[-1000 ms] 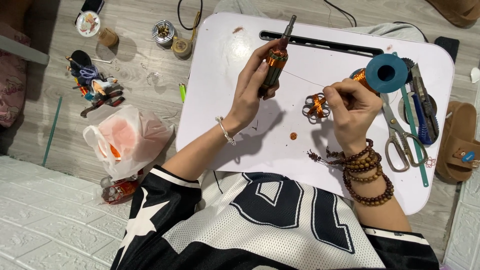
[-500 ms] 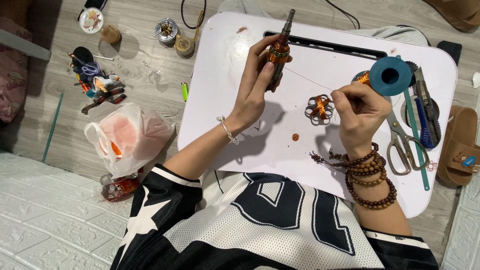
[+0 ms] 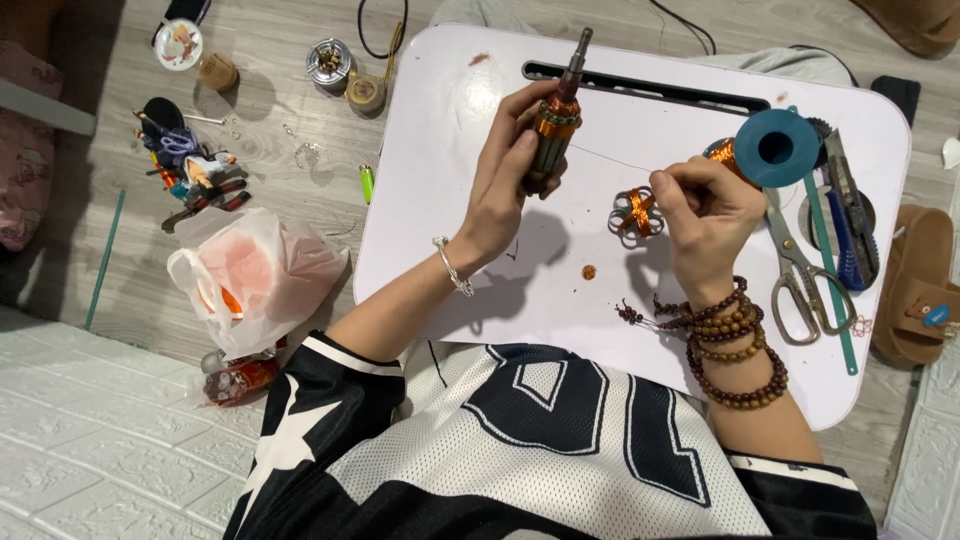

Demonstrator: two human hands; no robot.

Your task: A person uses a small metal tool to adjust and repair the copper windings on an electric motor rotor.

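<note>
Grey wood-look flooring fills the head view, and a white lap table [image 3: 470, 270] sits over the person's knees, its slot handle along the far edge.

Left hand [image 3: 505, 185] is up above the table's left-centre, fingers curled tight around the grip of a screwdriver-like tool [image 3: 556, 125] with an orange wire-wound band. The handle sits deep between thumb and fingers, the thumb pressed along its near side. Long axis runs near-to-far with a slight lean to the right, and the metal tip points toward the slot at the far edge, well clear of the fingers.

Right hand [image 3: 708, 222], with strings of brown beads at the wrist, hovers to the right of centre. Thumb and forefinger are pinched almost closed; a fine wire [image 3: 620, 158] seems to run from that pinch left toward the tool, though it is too thin to be sure. Just left of those fingertips lies a small orange looped wire ornament [image 3: 634, 211] on the table.

Right of the hand: a blue spool [image 3: 778, 148], scissors [image 3: 797, 268], pliers [image 3: 850, 215]. On the floor at left, a plastic bag [image 3: 255, 275] and a green lighter [image 3: 367, 183].
</note>
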